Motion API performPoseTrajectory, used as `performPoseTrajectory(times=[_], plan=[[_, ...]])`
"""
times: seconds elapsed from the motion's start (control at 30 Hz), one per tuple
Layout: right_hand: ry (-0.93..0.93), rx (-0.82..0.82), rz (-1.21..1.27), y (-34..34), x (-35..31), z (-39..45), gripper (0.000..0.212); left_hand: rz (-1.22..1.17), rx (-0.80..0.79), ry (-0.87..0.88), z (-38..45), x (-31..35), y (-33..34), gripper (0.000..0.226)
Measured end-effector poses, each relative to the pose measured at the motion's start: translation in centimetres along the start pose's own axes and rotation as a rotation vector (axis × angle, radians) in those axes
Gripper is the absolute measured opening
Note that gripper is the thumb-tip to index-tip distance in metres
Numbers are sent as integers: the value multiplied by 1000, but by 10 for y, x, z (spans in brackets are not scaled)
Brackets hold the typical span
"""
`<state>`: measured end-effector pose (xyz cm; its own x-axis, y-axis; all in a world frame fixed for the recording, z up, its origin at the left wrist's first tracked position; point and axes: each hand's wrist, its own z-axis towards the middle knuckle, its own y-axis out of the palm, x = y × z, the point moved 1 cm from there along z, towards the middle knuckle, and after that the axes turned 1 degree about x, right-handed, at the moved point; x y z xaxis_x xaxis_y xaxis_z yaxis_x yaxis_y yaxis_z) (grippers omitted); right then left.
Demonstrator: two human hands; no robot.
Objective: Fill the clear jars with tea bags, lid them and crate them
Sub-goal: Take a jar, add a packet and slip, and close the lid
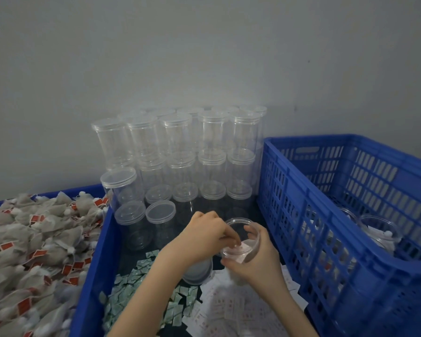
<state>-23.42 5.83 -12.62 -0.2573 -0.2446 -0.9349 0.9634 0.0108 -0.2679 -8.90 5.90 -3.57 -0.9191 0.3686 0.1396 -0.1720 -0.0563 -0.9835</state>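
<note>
My right hand (pixel 254 260) grips an open clear jar (pixel 241 238), tilted toward me, over the dark table. My left hand (pixel 204 233) has its curled fingertips at the jar's mouth, pinching a small white packet (pixel 238 245) that lies just inside. A loose lid (pixel 199 271) lies under my left wrist. Lidded empty jars (pixel 178 154) stand stacked against the wall. Tea bags (pixel 34 239) with red tags fill a blue bin on the left. The blue crate (pixel 301 215) on the right holds filled jars (pixel 379 229).
Small green sachets (pixel 129 285) are scattered on the table near my left forearm. White slips with red print (pixel 231 310) lie under my right forearm. A grey wall closes off the back.
</note>
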Motion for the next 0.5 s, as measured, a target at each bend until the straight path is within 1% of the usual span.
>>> performPoseTrajectory(times=[0.07, 0.17, 0.2, 0.23, 0.27, 0.33, 0.37, 0.4, 0.5], plan=[[1, 10, 1, 0, 0, -1, 88, -135, 0, 7, -3, -4, -2, 24], [15, 17, 29, 1, -3, 0, 88, -345, 137, 5, -10, -12, -2, 16], [17, 19, 36, 1, -4, 1, 87, -439, 185, -7, -13, -15, 0, 17], [19, 21, 44, 1, -5, 1, 87, -530, 203, -27, -17, -17, 4, 28], [23, 20, 50, 1, -7, 1, 86, -610, 179, -50, -21, -20, 9, 45], [24, -1, 47, 3, -11, 1, 83, -701, 71, -97, -27, -21, 20, 77], [19, -17, 35, 3, -13, 1, 83, -733, 40, -114, -28, -21, 25, 86], [15, -33, 24, 4, -15, 2, 84, -771, 41, -131, -30, -22, 29, 90], [20, -113, -21, 4, -22, 2, 101, -854, 140, -202, -34, -26, 32, 91]])
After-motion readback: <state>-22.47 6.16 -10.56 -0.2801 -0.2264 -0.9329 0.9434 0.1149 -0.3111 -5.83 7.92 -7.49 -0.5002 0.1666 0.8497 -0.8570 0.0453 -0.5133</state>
